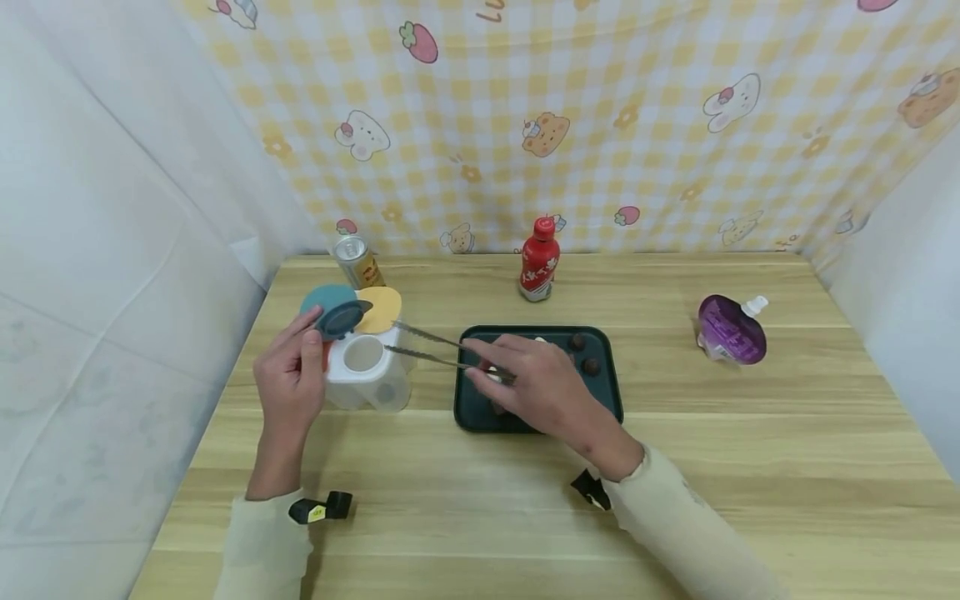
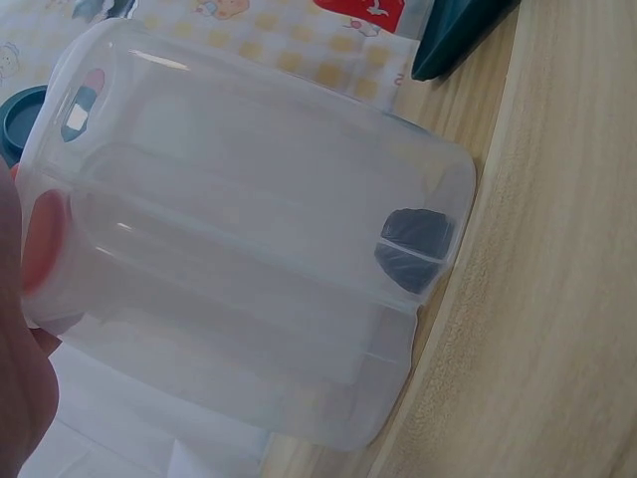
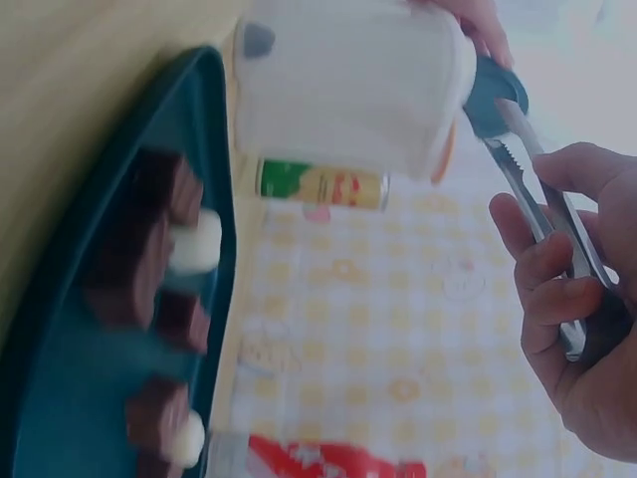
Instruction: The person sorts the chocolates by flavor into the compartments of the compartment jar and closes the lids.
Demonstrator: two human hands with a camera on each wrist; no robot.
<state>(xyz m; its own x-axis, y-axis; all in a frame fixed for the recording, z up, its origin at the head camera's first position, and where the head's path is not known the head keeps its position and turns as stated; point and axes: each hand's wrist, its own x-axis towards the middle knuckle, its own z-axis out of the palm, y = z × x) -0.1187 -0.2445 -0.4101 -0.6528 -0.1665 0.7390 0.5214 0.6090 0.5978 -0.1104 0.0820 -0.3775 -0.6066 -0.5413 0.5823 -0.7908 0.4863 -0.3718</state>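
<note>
My left hand (image 1: pixel 291 375) is at the top of a translucent multi-compartment container (image 1: pixel 363 392), its fingers and thumb pinching a raised dark teal lid (image 1: pixel 342 320). Below that lid a round opening shows in the white top. Inside, one dark piece (image 2: pixel 418 249) lies at the bottom. My right hand (image 1: pixel 528 379) grips metal tongs (image 3: pixel 557 214); their tips point at the container, spread apart with nothing between them. Beneath the right hand is a dark green tray (image 1: pixel 465 408), partly covered by it. Chocolate pieces (image 3: pixel 129 264) and white pieces (image 3: pixel 196 242) lie on the tray.
A can (image 1: pixel 358 262) stands behind the container. Further right at the back is a red bottle (image 1: pixel 540 260). A purple spouted pouch (image 1: pixel 731 331) lies on the right of the wooden table (image 1: pixel 450 517). A checked curtain (image 1: pixel 480 125) hangs behind the table.
</note>
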